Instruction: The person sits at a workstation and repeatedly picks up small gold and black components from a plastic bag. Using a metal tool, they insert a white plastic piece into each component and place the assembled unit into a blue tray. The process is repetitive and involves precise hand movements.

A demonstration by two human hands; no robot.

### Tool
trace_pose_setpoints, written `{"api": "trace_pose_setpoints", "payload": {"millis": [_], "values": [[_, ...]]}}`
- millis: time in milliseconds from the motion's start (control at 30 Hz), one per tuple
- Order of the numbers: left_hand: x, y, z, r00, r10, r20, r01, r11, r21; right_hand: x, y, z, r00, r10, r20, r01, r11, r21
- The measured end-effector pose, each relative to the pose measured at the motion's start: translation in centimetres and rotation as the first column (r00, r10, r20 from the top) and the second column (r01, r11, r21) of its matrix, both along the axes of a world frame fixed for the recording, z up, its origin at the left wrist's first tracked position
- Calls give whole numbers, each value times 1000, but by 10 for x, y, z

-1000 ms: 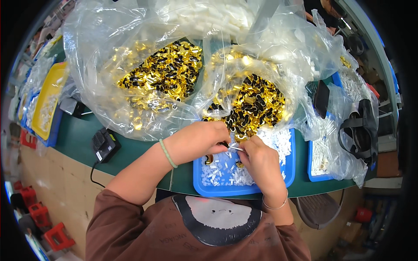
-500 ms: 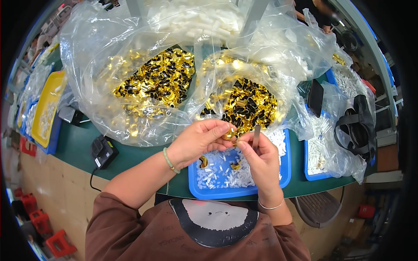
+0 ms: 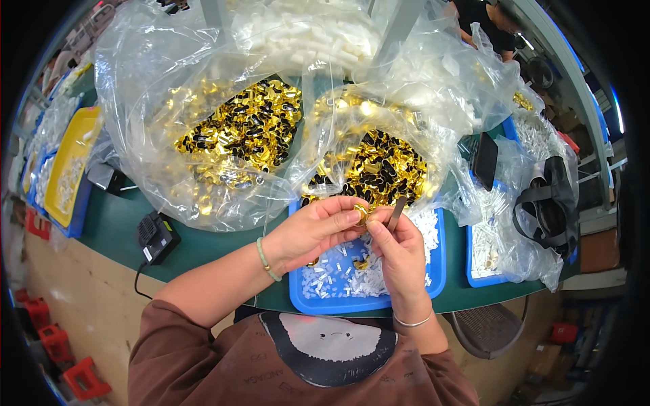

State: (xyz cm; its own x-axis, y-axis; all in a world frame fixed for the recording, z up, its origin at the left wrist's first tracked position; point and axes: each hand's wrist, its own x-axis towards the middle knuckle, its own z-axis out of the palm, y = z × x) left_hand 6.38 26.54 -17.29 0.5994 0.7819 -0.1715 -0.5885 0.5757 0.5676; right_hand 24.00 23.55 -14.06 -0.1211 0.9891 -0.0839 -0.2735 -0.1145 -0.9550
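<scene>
My left hand (image 3: 317, 232) pinches a small shiny gold curved piece (image 3: 361, 214) between thumb and fingers, above the front blue tray (image 3: 298, 302). My right hand (image 3: 405, 256) is closed around a narrow, dark flat tool (image 3: 397, 214), perhaps tweezers, whose upper end sticks out past the fingers. Its thumb and index tips meet at the gold piece; whether they pinch a small part there is hidden. Below both hands, the tray holds many small white plastic pieces (image 3: 369, 283) and a couple of loose gold pieces (image 3: 362, 262).
Behind the tray, two clear plastic bags hold heaps of gold-and-black parts (image 3: 264, 115). A black charger-like device (image 3: 157, 237) with a cord lies left, near a yellow tray (image 3: 68, 166). Another blue tray (image 3: 477, 279), a phone (image 3: 485, 161) and a black bag (image 3: 552, 203) are right. Someone sits beyond.
My hands have shifted slightly and the dark tool leans further right. The gold piece has turned in my left fingers. The whole view has moved a little.
</scene>
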Motion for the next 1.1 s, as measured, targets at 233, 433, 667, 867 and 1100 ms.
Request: {"api": "trace_pose_setpoints", "payload": {"millis": [233,433,667,867,1100], "values": [[0,0,1,1000,10,-28,-10,1000,-15,0,1,-4,999,-33,-9,33,999,-42],[-1,0,3,996,24,-85,-23,1000,16,3,3,-8,999,-18,-44,15,997,-79],[-2,-1,7,987,1,-162,3,1000,24,6,3,-9,994,4,-111,-19,991,-131],[-2,-2,6,982,3,-189,2,1000,29,11,7,-12,987,48,-154,-73,984,-160],[-4,-2,7,968,39,-250,-18,996,85,14,7,-8,993,80,-85,-95,977,-189]]}}
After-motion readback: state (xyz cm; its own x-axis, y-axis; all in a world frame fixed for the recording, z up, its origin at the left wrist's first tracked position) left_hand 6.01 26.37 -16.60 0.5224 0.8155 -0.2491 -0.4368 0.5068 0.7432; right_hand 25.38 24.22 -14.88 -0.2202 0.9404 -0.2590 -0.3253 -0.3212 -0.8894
